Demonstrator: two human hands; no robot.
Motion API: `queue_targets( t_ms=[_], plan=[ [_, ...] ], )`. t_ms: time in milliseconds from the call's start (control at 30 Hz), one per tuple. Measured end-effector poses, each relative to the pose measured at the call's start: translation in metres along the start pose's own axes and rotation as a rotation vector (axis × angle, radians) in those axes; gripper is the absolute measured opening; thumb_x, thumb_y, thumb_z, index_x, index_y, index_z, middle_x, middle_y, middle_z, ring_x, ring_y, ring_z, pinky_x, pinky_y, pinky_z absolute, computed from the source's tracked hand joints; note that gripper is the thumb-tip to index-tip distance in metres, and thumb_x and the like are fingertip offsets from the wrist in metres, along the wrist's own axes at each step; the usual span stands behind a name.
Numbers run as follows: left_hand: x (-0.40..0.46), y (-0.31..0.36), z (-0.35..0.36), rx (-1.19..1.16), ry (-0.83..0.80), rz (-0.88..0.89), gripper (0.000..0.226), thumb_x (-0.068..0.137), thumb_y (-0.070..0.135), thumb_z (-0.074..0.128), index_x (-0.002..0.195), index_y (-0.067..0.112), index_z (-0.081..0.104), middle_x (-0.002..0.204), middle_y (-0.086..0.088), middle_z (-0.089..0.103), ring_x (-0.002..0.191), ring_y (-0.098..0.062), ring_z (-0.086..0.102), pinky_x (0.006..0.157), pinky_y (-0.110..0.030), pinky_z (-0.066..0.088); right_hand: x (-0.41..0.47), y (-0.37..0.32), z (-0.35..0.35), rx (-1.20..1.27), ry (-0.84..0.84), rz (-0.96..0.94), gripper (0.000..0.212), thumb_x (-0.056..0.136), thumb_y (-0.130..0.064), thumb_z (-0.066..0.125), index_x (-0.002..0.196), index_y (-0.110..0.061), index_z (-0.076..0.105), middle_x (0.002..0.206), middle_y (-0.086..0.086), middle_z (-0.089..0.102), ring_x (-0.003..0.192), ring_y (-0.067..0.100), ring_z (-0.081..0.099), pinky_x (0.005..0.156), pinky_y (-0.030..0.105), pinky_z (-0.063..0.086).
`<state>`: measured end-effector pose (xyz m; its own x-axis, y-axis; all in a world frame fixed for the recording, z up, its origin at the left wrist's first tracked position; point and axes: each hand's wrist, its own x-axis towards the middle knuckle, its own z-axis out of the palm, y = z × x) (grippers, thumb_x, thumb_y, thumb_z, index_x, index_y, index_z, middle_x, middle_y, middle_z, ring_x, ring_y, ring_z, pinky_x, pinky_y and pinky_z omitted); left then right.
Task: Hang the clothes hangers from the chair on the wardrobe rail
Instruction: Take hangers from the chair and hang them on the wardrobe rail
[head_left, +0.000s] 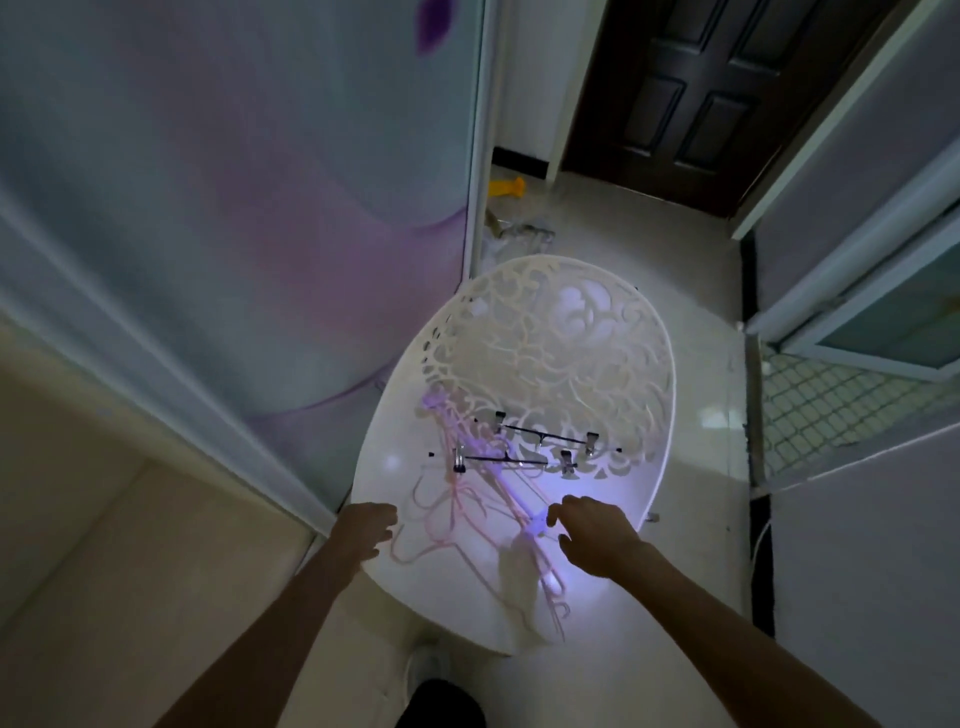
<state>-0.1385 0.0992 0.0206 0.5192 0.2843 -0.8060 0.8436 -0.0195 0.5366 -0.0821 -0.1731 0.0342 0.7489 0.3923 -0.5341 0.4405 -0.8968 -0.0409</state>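
Dim light and a bright glare on the seat make the tangle of pink plastic hangers (457, 514) hard to count; their thin outlines overlap and some fade into the white surface. Clearer are two metal clip hangers (524, 452), lying side by side across the middle of the seat, just below the pierced scrollwork back. All of them rest on the white oval chair (597, 374), whose near edge is partly covered by the person's forearms. The left hand (366, 525) hovers at the seat's left rim, fingers loosely curled and slightly apart, holding nothing. The right hand (592, 527) is poised over the pink hangers near the glare, fingers bent and spread; whether the tips touch a hanger cannot be told. The chair stands on a pale glossy tiled floor (696, 291). A sliding wardrobe door (234, 208) with a pastel purple print rises on the left, a dark panelled door (711, 93) closes the far end, and a yellow object (506, 187) lies blurred by the skirting
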Motion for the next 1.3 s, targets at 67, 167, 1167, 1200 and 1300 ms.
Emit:
queue_targets(
  t_ms=[67,167,1167,1200,1300],
  plan=[
    [0.026,0.011,0.003,-0.018,0.011,-0.033,0.025,0.092,0.007,0.053,0.068,0.011,0.053,0.074,-0.005,0.054,0.062,-0.013,0.048,0.054,-0.021,0.034,0.022,0.007,0.003,0.008,-0.002,0.033,0.032,0.093,-0.019,0.042,0.125,-0.019,0.049,0.126,0.006,0.051,0.117,0.025,0.049,0.089,0.034,0.042],
    [0.081,0.025,0.023,0.114,0.062,0.028,0.019,0.09,0.009,0.055,0.106,0.002,0.064,0.118,-0.018,0.059,0.102,-0.03,0.058,0.079,-0.021,0.047,0.071,0.027,0.019,0.051,0.024,0.094,0.036,0.092,-0.017,0.044,0.128,-0.017,0.046,0.133,0.006,0.046,0.123,0.025,0.045,0.093,0.036,0.042],
    [0.23,0.047,0.147,0.913,0.137,0.719,0.021,0.092,0.038,0.051,0.104,0.028,0.065,0.104,0.007,0.061,0.105,-0.011,0.055,0.077,-0.019,0.034,0.218,0.121,0.09,0.349,0.48,0.187,0.04,0.093,-0.007,0.042,0.13,-0.021,0.049,0.099,0.007,0.057,0.082,0.032,0.06,0.056,0.031,0.036],
    [0.231,0.046,0.148,0.916,0.127,0.729,0.021,0.093,0.037,0.051,0.105,0.027,0.064,0.104,0.007,0.06,0.104,-0.011,0.054,0.078,-0.019,0.034,0.217,0.12,0.089,0.399,0.499,0.192,0.036,0.096,-0.011,0.039,0.129,-0.02,0.05,0.1,0.007,0.059,0.083,0.032,0.06,0.059,0.032,0.038],
    [0.232,0.045,0.149,0.91,0.132,0.812,0.018,0.092,0.034,0.053,0.1,0.024,0.065,0.101,0.006,0.062,0.098,-0.016,0.056,0.078,-0.023,0.037,0.223,0.117,0.089,0.681,0.367,0.214,0.028,0.097,-0.02,0.037,0.119,-0.024,0.055,0.092,0.001,0.061,0.082,0.026,0.058,0.064,0.03,0.038]
  ],
)
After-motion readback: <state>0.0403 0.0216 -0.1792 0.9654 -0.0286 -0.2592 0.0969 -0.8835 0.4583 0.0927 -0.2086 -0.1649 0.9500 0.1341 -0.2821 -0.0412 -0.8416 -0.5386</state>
